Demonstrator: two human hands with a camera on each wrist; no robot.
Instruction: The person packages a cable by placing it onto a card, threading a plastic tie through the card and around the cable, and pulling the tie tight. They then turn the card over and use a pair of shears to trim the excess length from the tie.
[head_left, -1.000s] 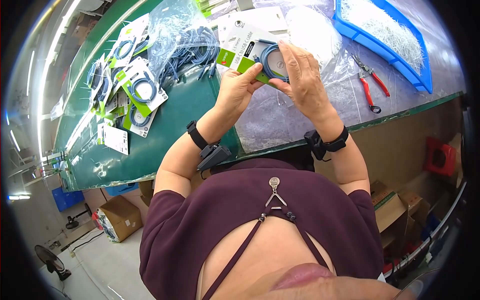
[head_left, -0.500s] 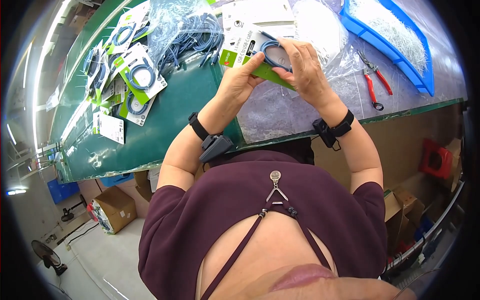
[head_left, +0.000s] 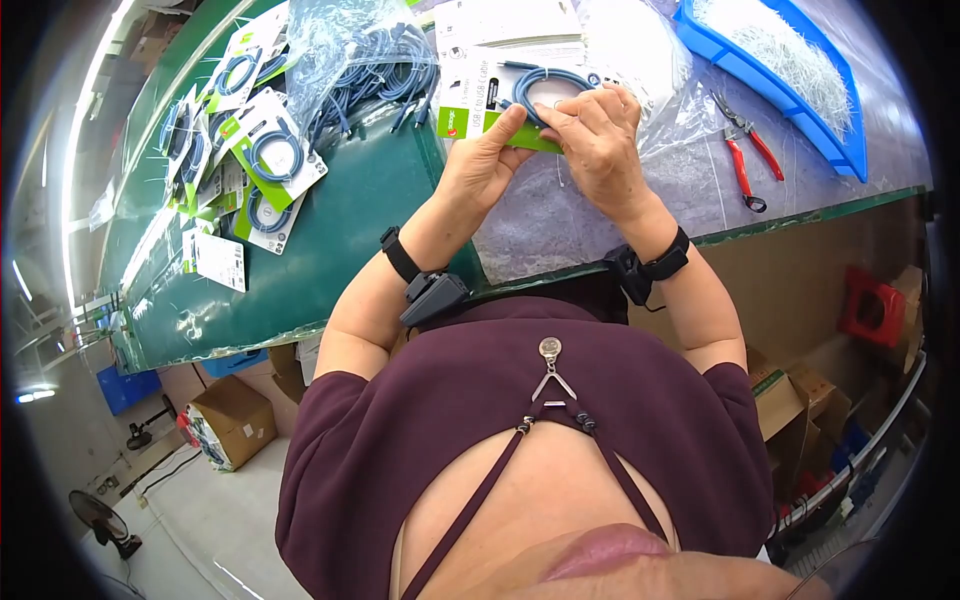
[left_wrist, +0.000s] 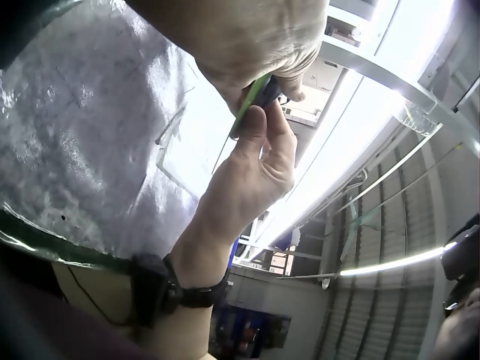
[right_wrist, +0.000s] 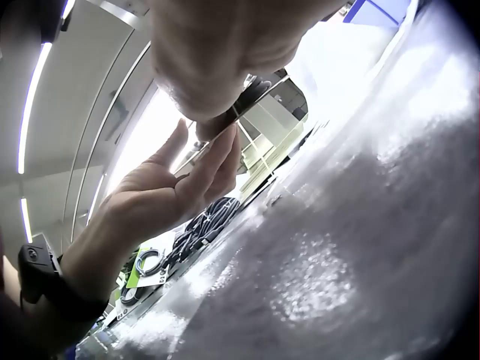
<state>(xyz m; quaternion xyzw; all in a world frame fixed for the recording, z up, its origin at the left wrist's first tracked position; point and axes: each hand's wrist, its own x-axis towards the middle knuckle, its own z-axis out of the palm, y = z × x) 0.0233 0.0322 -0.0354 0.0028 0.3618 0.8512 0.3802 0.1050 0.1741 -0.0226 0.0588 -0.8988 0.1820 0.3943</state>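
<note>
My left hand [head_left: 482, 168] grips a white and green cardboard card [head_left: 470, 85], printed "USB-C to USB-C cable", thumb on its front at the green lower edge. On the card's face lies a coiled blue USB-C cable [head_left: 523, 88], one plug end pointing left near the top. My right hand [head_left: 603, 150] pinches the coil's lower right, its fingers curled in over the card. From the left wrist, the right hand [left_wrist: 244, 176] shows below the card's green edge [left_wrist: 253, 101]. In the right wrist view, the left hand [right_wrist: 161, 191] supports the card from the other side.
Finished-looking carded cables [head_left: 272, 158] pile up at left beside a plastic bag of loose blue cables [head_left: 385, 75]. White cards [head_left: 520, 22] are stacked behind the hands. Red-handled cutters [head_left: 745, 155] and a blue tray [head_left: 770, 90] of thin clear strips lie at right.
My right hand has moved from the card's right end onto the cable coil, fingers now curled inward. The coil looks wider and the card has turned slightly. My left hand keeps its grip.
</note>
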